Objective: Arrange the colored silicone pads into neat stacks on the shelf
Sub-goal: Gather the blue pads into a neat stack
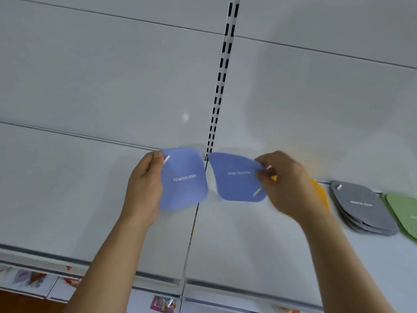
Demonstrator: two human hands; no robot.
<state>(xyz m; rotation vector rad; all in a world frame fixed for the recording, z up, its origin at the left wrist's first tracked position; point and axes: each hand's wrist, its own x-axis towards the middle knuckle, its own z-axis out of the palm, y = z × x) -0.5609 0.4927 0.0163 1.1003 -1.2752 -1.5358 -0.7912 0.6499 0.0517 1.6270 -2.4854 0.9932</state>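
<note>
My left hand (pixel 144 188) grips a blue silicone pad (pixel 184 179) by its left edge, its "REMOVE ODOR" label facing me. My right hand (pixel 286 184) pinches a second blue pad (pixel 237 177) by its right edge, label upside down. Both pads are held above the white shelf (pixel 248 240), side by side with a small gap between them. An orange pad (pixel 320 193) lies on the shelf, mostly hidden behind my right hand. Further right sit a stack of grey pads (pixel 363 208) and green pads (pixel 404 213) at the frame edge.
The white back panel (pixel 112 86) rises behind the shelf, split by a slotted upright (pixel 220 86). The shelf's front edge (pixel 158 276) runs below my arms. Colourful packets (pixel 163 303) lie on a lower shelf.
</note>
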